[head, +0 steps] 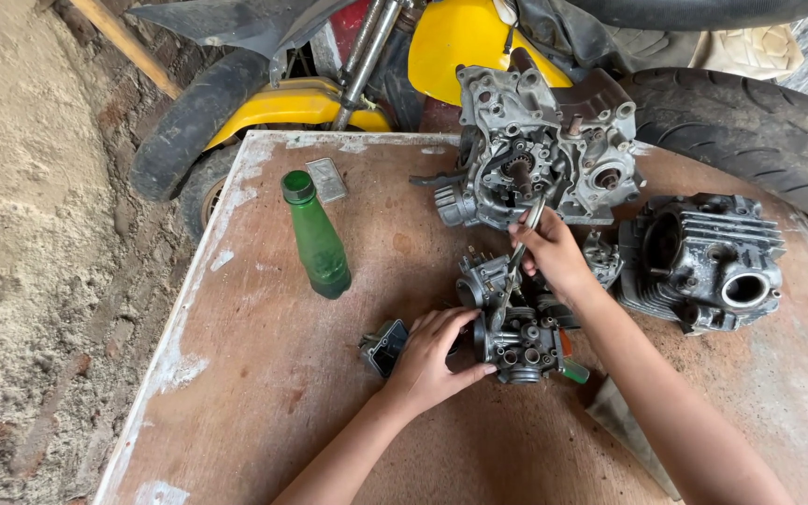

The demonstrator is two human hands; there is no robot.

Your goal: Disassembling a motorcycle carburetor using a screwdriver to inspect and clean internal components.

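While 2 hands grip 1 carburetor (514,327) and 1 wrench (522,245), 1 green bottle (316,238) stands nearby.

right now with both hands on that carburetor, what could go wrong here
1. The right hand works a thin metal tool down into the carburetor; a slip could jab the left hand steadying it right beside.
2. The green bottle stands upright near the work; a bump could topple it.
3. A small dark part lies loose by the left hand and could get knocked across the wooden table.
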